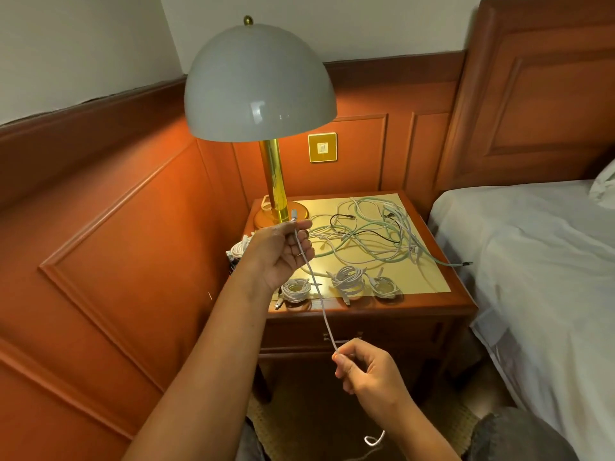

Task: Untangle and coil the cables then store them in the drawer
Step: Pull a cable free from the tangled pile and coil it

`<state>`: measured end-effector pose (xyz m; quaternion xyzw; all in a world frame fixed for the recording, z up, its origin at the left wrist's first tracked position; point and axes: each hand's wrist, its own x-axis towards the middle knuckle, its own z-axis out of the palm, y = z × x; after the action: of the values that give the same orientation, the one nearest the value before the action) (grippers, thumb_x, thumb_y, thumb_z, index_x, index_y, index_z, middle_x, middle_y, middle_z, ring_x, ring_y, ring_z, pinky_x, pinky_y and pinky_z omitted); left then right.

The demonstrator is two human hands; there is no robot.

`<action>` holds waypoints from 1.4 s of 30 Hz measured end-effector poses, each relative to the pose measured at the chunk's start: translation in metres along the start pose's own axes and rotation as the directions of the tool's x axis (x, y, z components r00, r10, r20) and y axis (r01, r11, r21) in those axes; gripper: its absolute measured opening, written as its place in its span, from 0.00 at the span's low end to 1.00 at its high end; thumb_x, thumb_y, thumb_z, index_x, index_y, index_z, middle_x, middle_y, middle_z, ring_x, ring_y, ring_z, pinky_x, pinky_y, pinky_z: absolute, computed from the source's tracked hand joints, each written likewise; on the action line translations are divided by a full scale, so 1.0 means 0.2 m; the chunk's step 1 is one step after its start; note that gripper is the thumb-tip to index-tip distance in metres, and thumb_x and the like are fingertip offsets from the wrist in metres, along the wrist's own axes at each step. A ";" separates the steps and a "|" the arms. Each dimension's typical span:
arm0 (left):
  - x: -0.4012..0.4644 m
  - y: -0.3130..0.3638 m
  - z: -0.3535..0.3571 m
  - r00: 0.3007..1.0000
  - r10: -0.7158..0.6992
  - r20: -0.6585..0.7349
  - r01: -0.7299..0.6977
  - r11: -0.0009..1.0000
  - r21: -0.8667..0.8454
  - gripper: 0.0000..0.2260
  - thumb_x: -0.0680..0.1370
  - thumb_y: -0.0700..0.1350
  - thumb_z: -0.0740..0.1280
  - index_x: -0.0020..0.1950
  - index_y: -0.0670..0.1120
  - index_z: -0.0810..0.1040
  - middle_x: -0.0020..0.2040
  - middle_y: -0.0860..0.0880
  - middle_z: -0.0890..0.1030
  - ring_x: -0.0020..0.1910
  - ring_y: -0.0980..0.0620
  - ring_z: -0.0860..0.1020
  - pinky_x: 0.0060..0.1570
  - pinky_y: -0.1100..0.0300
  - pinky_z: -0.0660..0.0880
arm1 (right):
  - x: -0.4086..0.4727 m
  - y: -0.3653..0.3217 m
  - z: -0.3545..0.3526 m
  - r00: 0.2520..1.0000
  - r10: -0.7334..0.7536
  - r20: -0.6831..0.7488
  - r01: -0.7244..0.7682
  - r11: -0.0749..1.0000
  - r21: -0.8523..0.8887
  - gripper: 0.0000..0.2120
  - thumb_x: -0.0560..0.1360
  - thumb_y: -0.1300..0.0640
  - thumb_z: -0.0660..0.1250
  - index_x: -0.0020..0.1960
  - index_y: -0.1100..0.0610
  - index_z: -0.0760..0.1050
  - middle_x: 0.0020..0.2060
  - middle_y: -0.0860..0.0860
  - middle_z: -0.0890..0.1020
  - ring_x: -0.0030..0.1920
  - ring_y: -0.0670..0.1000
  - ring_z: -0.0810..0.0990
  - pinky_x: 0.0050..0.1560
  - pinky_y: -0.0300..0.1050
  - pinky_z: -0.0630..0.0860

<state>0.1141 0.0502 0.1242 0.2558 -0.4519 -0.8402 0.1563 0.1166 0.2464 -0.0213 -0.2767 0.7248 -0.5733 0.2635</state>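
Above the surface's (429,296) front-left corner, your left hand (283,251) is pinching the white cable's (314,284) plug end. Your right hand (366,369) is pinching it lower down, nearer you, so the cable is running diagonally between both grips.

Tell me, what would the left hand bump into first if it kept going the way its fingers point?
Probably the tangled cables on the nightstand. The left hand holds a white cable, fingers pointing right toward that pile. Depth is unclear, so it might pass above.

Grey-domed brass lamp (259,84) on nightstand (426,299), gold wall plate (322,147), white-sheeted bed (532,254)
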 end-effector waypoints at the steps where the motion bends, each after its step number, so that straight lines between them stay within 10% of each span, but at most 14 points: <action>1: -0.01 0.01 -0.01 1.000 0.010 0.010 -0.010 1.000 0.014 0.13 0.83 0.40 0.56 0.46 0.39 0.78 0.25 0.50 0.74 0.23 0.55 0.74 0.29 0.64 0.76 | 0.01 0.01 0.00 1.000 0.005 -0.002 -0.005 1.000 -0.014 0.07 0.79 0.58 0.66 0.43 0.53 0.79 0.34 0.51 0.80 0.33 0.46 0.76 0.37 0.37 0.73; 9: -0.15 0.03 -0.04 0.985 0.100 0.141 -0.132 0.963 0.236 0.14 0.81 0.40 0.59 0.38 0.40 0.78 0.23 0.50 0.72 0.20 0.54 0.69 0.26 0.63 0.70 | 0.22 -0.09 -0.15 0.994 0.100 -0.035 -0.103 0.989 -0.106 0.08 0.79 0.55 0.65 0.45 0.52 0.82 0.28 0.45 0.75 0.28 0.42 0.71 0.30 0.35 0.68; 17: -0.30 -0.12 0.02 0.964 -0.072 0.256 -0.156 0.627 0.764 0.12 0.81 0.39 0.61 0.43 0.35 0.80 0.35 0.38 0.82 0.32 0.45 0.81 0.41 0.54 0.80 | 0.40 -0.70 -0.41 0.972 -0.103 -0.214 0.063 0.981 -0.183 0.07 0.76 0.58 0.70 0.48 0.61 0.83 0.21 0.41 0.73 0.20 0.41 0.69 0.27 0.35 0.62; 22: -0.20 -0.18 0.05 0.993 0.069 0.092 -0.103 0.884 0.457 0.12 0.82 0.37 0.58 0.46 0.34 0.79 0.36 0.41 0.84 0.33 0.47 0.83 0.42 0.55 0.80 | 0.12 -0.77 -0.26 0.936 -0.320 -0.145 0.216 0.851 -0.479 0.05 0.78 0.56 0.66 0.46 0.52 0.80 0.38 0.44 0.80 0.37 0.40 0.76 0.35 0.27 0.69; 29: -0.22 -0.19 0.11 0.983 -0.071 0.167 0.072 0.997 0.000 0.15 0.78 0.34 0.51 0.50 0.32 0.78 0.43 0.37 0.84 0.40 0.43 0.84 0.46 0.55 0.81 | 0.00 -0.29 -0.07 0.992 -0.064 -0.112 0.068 0.997 0.032 0.10 0.82 0.57 0.59 0.48 0.54 0.79 0.29 0.46 0.75 0.26 0.41 0.69 0.28 0.32 0.65; 33: -0.22 -0.21 0.11 0.989 0.008 0.149 0.011 0.992 -0.124 0.15 0.79 0.34 0.51 0.50 0.33 0.77 0.39 0.39 0.84 0.38 0.45 0.84 0.44 0.57 0.81 | 0.07 -0.22 -0.07 0.995 -0.017 -0.100 0.020 0.999 0.033 0.22 0.78 0.42 0.59 0.38 0.59 0.76 0.23 0.48 0.70 0.23 0.43 0.66 0.25 0.33 0.64; 42: -0.27 -0.18 0.04 0.915 0.060 0.399 -0.128 0.981 0.148 0.12 0.82 0.36 0.57 0.49 0.35 0.79 0.35 0.43 0.80 0.30 0.51 0.75 0.33 0.64 0.75 | 0.32 -0.34 -0.31 1.000 -0.012 -0.008 0.011 0.999 -0.043 0.08 0.81 0.62 0.61 0.51 0.62 0.79 0.32 0.47 0.78 0.29 0.42 0.75 0.32 0.39 0.72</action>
<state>0.1530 0.1013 0.1139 0.0725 -0.5562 -0.8240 0.0802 0.0340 0.2315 0.0537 -0.2840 0.7364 -0.5603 0.2512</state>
